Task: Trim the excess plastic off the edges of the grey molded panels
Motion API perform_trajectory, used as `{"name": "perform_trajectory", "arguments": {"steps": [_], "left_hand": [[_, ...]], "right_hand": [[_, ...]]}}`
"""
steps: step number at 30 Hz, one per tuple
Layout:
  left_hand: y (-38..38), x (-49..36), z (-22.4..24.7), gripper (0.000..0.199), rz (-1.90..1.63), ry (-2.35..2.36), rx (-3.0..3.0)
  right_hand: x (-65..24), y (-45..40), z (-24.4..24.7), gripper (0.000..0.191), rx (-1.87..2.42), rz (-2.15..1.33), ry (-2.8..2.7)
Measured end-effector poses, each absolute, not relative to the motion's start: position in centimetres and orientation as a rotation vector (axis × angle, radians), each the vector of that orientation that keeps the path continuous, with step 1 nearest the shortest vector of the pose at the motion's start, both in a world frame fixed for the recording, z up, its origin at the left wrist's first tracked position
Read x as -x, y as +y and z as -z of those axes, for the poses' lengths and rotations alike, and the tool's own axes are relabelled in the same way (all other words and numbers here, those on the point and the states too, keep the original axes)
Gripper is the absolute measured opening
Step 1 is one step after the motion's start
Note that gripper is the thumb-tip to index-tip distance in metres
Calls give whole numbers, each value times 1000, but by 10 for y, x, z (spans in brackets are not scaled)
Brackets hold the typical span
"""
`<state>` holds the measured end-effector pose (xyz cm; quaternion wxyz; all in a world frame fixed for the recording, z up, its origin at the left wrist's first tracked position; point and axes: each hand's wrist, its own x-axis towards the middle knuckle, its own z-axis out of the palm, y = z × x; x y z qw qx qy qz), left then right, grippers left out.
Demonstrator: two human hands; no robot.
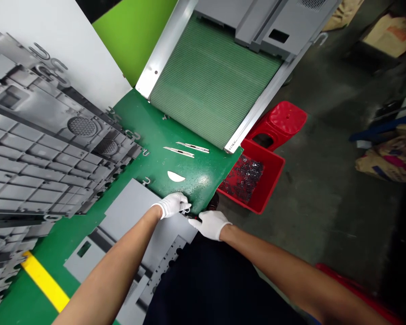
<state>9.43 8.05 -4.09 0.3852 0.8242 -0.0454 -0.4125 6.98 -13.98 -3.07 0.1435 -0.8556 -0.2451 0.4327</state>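
Note:
My left hand (pixel 171 204) and my right hand (pixel 209 225) wear white gloves and meet at the edge of a green-coated panel (pixel 169 131). Between the fingers of both hands is a small dark metal piece (pixel 189 215), partly hidden by them. Two slim metal knives (pixel 186 149) lie on the green surface above my hands. A white half-moon piece (pixel 176 177) lies closer to them. Several small metal U-clips (pixel 146 181) sit along the panel's edge.
A red bin (pixel 253 180) of dark metal clips stands beyond my right hand, next to a red stool (pixel 280 122). A ribbed green filter panel (pixel 209 81) lies ahead. Grey metal panels (pixel 47 135) stack at the left. Bags and boxes lie on the concrete floor (pixel 318 194) at the right.

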Motion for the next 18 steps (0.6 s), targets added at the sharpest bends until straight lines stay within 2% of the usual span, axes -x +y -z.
{"name": "perform_trajectory", "arguments": {"steps": [4, 18], "left_hand": [[81, -95, 41, 56, 1052, -114, -2088], [82, -99, 38, 54, 1122, -50, -2048]], "right_hand": [[-69, -136, 33, 88, 2478, -1270, -709], [-72, -137, 39, 85, 2444, -1284, -705]]}}
